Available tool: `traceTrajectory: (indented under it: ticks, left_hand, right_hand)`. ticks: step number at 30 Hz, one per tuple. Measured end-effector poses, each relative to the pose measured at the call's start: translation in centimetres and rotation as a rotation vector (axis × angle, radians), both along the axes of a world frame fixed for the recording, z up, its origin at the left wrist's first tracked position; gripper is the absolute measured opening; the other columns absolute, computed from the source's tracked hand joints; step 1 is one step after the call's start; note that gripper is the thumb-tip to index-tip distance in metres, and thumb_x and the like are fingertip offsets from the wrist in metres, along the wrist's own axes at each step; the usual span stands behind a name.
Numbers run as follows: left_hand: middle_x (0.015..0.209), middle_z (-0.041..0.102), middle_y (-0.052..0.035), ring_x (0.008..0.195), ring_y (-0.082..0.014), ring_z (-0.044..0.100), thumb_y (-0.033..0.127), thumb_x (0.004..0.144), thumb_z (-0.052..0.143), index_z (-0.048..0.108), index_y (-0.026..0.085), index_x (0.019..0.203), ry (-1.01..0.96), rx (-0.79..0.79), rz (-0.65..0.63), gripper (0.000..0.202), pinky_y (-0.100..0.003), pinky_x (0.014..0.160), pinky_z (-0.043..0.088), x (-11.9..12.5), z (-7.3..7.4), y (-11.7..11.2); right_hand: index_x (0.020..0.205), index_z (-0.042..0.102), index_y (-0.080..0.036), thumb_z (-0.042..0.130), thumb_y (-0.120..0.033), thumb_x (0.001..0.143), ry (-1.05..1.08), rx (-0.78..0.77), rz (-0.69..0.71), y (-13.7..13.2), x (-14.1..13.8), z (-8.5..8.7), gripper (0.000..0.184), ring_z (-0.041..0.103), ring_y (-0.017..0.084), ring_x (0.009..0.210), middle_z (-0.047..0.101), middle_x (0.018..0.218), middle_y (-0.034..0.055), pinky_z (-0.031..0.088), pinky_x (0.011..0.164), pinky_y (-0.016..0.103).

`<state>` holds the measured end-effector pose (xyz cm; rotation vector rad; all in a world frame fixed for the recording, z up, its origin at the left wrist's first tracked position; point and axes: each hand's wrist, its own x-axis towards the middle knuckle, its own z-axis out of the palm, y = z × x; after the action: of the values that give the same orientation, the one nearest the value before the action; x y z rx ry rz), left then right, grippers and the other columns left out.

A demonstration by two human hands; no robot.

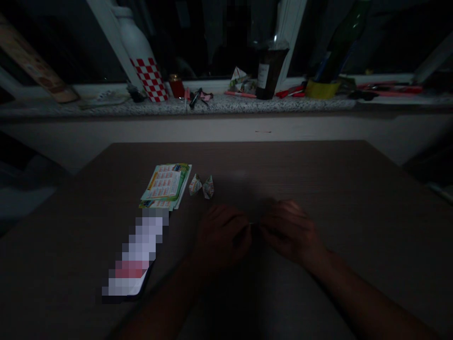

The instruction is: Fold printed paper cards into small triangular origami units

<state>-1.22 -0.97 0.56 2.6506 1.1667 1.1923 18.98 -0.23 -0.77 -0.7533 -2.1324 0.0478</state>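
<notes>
My left hand is closed in a pinch low over the table, its fingertips pointing right. Facing it across a narrow gap, my right hand is pinched as well. A thin pale edge shows between the fingertips; the dim light hides what it belongs to. Just beyond my left hand stand two small folded paper pieces, printed in green, white and red. To their left lies a stack of printed paper sheets.
A phone with a lit, blurred screen lies left of my left arm. Behind the wooden table, the speckled windowsill holds a red-checked white bottle, a small jar, a dark cup and a green bottle.
</notes>
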Motion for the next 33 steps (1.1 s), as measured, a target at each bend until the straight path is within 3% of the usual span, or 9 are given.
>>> traceTrajectory:
  ticks: [8,11,14,18,22,26,33]
  left_hand:
    - [0.070,0.062,-0.0022,0.069,-0.0162,0.058,0.016,0.079,0.056,0.060,0.018,0.071,0.023,-0.021,0.269,0.009,-0.028,0.065,0.045,-2.0,0.3,1.3]
    - [0.070,0.062,-0.0017,0.069,-0.0155,0.059,0.016,0.079,0.054,0.059,0.018,0.073,-0.049,-0.070,0.275,0.007,-0.027,0.065,0.045,-2.7,0.7,1.4]
    - [0.076,0.062,-0.0023,0.073,-0.0156,0.059,0.015,0.079,0.054,0.058,0.017,0.078,-0.105,-0.165,0.229,0.004,-0.027,0.069,0.046,-2.6,0.7,1.1]
    - [0.091,0.065,-0.0049,0.084,-0.0178,0.060,0.016,0.079,0.054,0.059,0.017,0.095,-0.228,-0.376,0.215,0.017,-0.031,0.078,0.047,-2.0,0.3,0.5]
    - [0.097,0.066,-0.0045,0.087,-0.0179,0.062,0.021,0.082,0.054,0.059,0.018,0.102,-0.483,-0.736,0.137,0.020,-0.031,0.079,0.049,-1.1,-0.2,0.1]
    - [0.090,0.069,-0.0035,0.080,-0.0167,0.065,0.026,0.082,0.058,0.063,0.017,0.095,-0.716,-1.085,0.047,0.018,-0.027,0.072,0.051,-0.4,-0.7,0.3]
    - [0.065,0.065,0.0020,0.058,-0.0110,0.058,0.022,0.070,0.066,0.066,0.016,0.073,-1.017,-1.328,0.080,0.007,-0.021,0.055,0.045,-0.8,-1.0,0.9]
  right_hand:
    - [0.082,0.064,-0.018,0.068,-0.012,0.076,0.049,-0.033,-0.036,0.1,1.2,1.1,0.010,0.063,0.019,0.070,0.067,0.070,0.0033,0.047,0.070,0.035]
    - [0.082,0.066,-0.019,0.064,-0.015,0.081,0.143,-0.183,-0.080,0.1,1.6,1.4,0.004,0.064,0.018,0.069,0.068,0.072,0.0035,0.047,0.069,0.034]
    - [0.087,0.069,-0.020,0.060,-0.023,0.086,0.259,-0.454,-0.143,0.1,1.5,0.8,0.009,0.066,0.016,0.069,0.072,0.078,0.0029,0.049,0.065,0.029]
    - [0.088,0.071,-0.020,0.060,-0.032,0.086,0.397,-0.831,-0.128,0.4,1.2,-0.4,0.017,0.068,0.016,0.070,0.074,0.080,0.0027,0.051,0.063,0.025]
    - [0.087,0.072,-0.018,0.066,-0.037,0.081,0.592,-1.027,-0.093,0.5,0.8,-1.0,0.020,0.066,0.014,0.068,0.074,0.078,0.0029,0.051,0.063,0.024]
    - [0.084,0.073,-0.019,0.069,-0.037,0.079,0.719,-1.107,-0.033,0.3,0.6,-1.1,0.019,0.064,0.013,0.065,0.073,0.075,0.0019,0.050,0.061,0.023]
    - [0.096,0.074,-0.024,0.066,-0.033,0.083,0.798,-1.061,0.166,0.1,1.5,-1.4,0.018,0.069,0.017,0.083,0.076,0.091,0.0034,0.053,0.075,0.026]
